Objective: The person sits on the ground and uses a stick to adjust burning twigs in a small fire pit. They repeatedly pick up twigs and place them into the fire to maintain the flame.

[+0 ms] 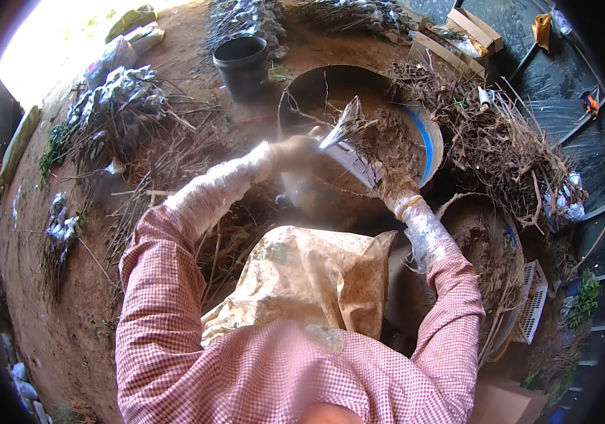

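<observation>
Both forearms are wrapped in clear plastic film over checked sleeves. My left hand (299, 151), blurred, is at the lower end of a plastic-wrapped bundle (346, 124), over the near left side of a large round tub (432, 143). My right hand (395, 185), coated in mud, is at the near end of a pale flat strip (354, 163) that slants up towards the wrapped bundle. Dark roots or twigs stick out beside the wrap. Wet mud (395, 132) lies inside the tub. The fingers of both hands are partly hidden or blurred. A stained tan sheet (302, 275) covers my lap.
A heap of bare-rooted plants (477, 127) lies right of the tub, with a second muddy tub (482, 233) below it. A black bucket (241, 66) stands beyond. Wrapped plant bundles (117, 100) and loose stems (148, 196) lie left. A white plastic basket (533, 307) is at right.
</observation>
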Available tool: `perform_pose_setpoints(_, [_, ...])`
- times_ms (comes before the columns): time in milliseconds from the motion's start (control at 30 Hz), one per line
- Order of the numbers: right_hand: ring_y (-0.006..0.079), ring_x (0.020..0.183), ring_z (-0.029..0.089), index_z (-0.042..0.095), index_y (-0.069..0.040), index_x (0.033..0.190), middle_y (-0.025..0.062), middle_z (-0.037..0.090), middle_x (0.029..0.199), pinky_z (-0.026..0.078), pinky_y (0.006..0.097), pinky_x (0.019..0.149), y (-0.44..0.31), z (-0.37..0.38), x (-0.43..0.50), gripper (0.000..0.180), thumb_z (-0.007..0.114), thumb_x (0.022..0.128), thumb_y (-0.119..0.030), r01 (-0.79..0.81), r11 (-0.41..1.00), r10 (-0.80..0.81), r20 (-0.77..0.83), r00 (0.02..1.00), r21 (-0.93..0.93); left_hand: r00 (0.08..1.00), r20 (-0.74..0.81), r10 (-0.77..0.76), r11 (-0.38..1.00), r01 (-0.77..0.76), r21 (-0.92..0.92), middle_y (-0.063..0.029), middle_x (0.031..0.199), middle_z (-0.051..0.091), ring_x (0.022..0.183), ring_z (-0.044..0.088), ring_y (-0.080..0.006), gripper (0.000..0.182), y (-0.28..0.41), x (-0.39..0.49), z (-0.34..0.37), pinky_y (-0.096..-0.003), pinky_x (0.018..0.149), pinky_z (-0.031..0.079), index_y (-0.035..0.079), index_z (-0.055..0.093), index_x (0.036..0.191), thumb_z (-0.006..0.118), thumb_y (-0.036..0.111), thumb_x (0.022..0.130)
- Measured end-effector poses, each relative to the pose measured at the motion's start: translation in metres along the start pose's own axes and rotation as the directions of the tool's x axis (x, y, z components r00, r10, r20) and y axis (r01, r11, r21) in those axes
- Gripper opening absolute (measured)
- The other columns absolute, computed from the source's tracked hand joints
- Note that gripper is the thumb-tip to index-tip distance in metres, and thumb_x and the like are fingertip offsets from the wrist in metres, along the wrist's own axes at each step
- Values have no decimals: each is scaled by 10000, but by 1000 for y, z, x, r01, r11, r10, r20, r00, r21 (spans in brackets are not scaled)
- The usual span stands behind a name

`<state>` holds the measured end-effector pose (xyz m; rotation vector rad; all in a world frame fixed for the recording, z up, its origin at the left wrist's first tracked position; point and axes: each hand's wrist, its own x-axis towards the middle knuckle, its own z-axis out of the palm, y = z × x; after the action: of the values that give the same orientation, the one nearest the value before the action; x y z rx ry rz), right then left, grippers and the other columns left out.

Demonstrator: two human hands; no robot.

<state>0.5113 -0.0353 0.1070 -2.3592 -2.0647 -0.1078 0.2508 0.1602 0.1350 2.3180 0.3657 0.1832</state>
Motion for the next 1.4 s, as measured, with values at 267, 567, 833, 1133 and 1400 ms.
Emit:
perform_pose_setpoints(267, [326, 1004, 668, 607, -94, 1205, 183, 698, 1030, 560, 464, 813, -30, -68, -42, 359, 653, 888, -254, 197, 980, -196, 102, 975, -3, 996, 87, 8, 831, -55, 553, -120, 876, 717, 838, 713, -279, 309, 52, -18, -48, -421, 743, 553, 92, 683, 1061, 600, 365, 944])
perform_pose_setpoints(567, [275, 1031, 700, 639, -97, 1238, 165, 705, 1125, 556, 377, 883, -52, -90, -60, 343, 654, 943, -272, 273, 787, -187, -207, 960, 553, 961, 32, 275, 625, -203, 754, -45, 958, 727, 876, 720, -196, 178, 12, -36, -56, -339, 753, 610, 140, 712, 1072, 616, 200, 935])
perform_pose_setpoints(833, [335, 935, 703, 630, -124, 1148, 164, 718, 1002, 551, 423, 843, -30, -151, 47, 247, 630, 902, -141, 124, 951, -65, -209, 976, 284, 984, 167, -58, 541, -109, 834, -64, 794, 720, 722, 734, -205, 186, 50, -58, -54, -368, 636, 615, 128, 696, 1082, 582, 168, 940])
perform_pose_setpoints(1133, [363, 931, 698, 599, -148, 1152, 176, 716, 991, 548, 477, 806, -110, -126, 13, 339, 616, 929, -403, 406, 908, -333, 413, 847, -101, 997, 52, -57, 520, -15, 854, -68, 696, 659, 615, 690, -235, 241, 100, -169, -114, -382, 575, 582, 116, 625, 1039, 538, 336, 995])
perform_pose_setpoints(1400, [285, 894, 702, 652, -130, 1160, 123, 709, 1005, 583, 402, 758, -138, -176, 23, 247, 621, 928, -209, 733, 657, -701, -500, 508, -176, 938, -117, -327, 723, 328, 608, -43, 968, 708, 729, 699, -146, 247, 81, -232, -107, -280, 606, 598, 188, 661, 1170, 566, 331, 993])
